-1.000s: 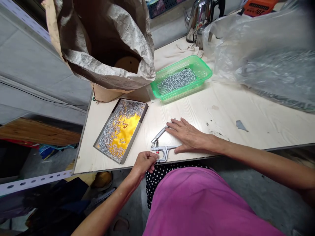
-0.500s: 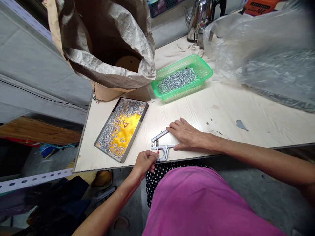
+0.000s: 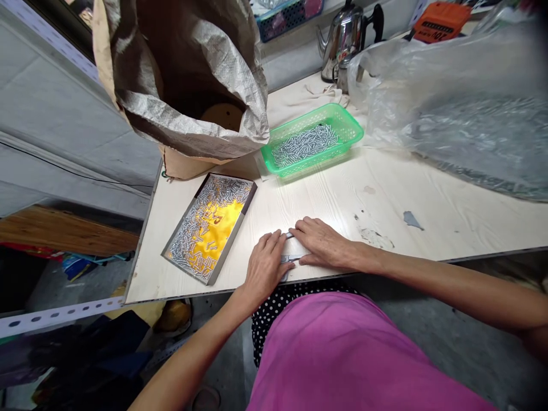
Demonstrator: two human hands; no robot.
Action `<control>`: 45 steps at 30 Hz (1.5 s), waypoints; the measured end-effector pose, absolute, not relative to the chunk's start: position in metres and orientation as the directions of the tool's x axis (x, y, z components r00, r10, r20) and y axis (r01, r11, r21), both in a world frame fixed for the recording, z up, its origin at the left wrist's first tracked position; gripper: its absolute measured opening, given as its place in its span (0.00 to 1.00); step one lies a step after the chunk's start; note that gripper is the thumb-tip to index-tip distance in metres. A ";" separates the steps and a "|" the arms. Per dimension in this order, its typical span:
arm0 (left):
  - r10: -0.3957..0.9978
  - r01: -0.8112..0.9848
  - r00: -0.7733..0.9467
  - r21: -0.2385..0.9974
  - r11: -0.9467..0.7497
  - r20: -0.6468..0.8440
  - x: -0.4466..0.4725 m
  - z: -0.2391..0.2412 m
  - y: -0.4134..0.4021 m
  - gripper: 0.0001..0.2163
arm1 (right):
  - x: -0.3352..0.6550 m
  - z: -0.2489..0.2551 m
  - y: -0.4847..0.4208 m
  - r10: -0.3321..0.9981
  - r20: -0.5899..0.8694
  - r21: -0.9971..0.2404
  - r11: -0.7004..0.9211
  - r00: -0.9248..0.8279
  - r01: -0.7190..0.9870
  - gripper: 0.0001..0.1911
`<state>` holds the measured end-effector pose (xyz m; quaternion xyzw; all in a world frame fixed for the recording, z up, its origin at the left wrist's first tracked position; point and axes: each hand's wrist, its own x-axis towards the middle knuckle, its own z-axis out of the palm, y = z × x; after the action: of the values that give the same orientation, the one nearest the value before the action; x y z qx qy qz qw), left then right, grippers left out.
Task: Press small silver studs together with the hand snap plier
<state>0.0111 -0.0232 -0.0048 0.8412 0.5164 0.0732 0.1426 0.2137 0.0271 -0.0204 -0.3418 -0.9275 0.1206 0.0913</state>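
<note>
My left hand [image 3: 265, 264] lies flat, fingers stretched out, over the head of a small metal hand press tool [image 3: 290, 258] near the table's front edge. My right hand [image 3: 322, 242] rests flat on the tool's two handles, fingers extended. Only a short grey stretch of the tool shows between the hands. A shallow tray with a yellow bottom [image 3: 209, 226], holding several small metal pieces, sits just left of my left hand. A green plastic basket [image 3: 314, 140] with more small metal pieces stands farther back.
A large open woven sack [image 3: 192, 80] stands at the back left corner. A big clear plastic bag [image 3: 454, 103] of metal parts covers the right side. A steel kettle [image 3: 345, 37] is at the back. The pale wooden table [image 3: 385, 200] ends close to my body.
My left hand moved up from the table edge and now lies flat over the tool's head. The right hand stayed on the handles.
</note>
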 end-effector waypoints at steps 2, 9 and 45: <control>0.843 0.826 0.530 0.286 -0.487 -0.095 0.015 -0.006 -0.012 0.28 | 0.218 -0.022 0.024 0.671 0.088 -0.269 0.728 -0.736 0.631 0.30; 0.771 0.782 0.613 0.270 -0.561 -0.173 0.025 0.000 0.003 0.31 | 0.234 -0.020 0.016 0.724 0.030 -0.272 0.669 -0.689 0.691 0.28; 0.824 0.751 0.565 0.392 -0.531 0.034 0.062 -0.041 -0.068 0.30 | 0.210 -0.019 0.098 0.738 0.040 -0.178 0.669 -0.674 0.722 0.07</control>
<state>0.0620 -0.0683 -0.0408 0.8683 0.4535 0.1083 0.1693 0.2096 0.0981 -0.0190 -0.4002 -0.9118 0.0739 0.0543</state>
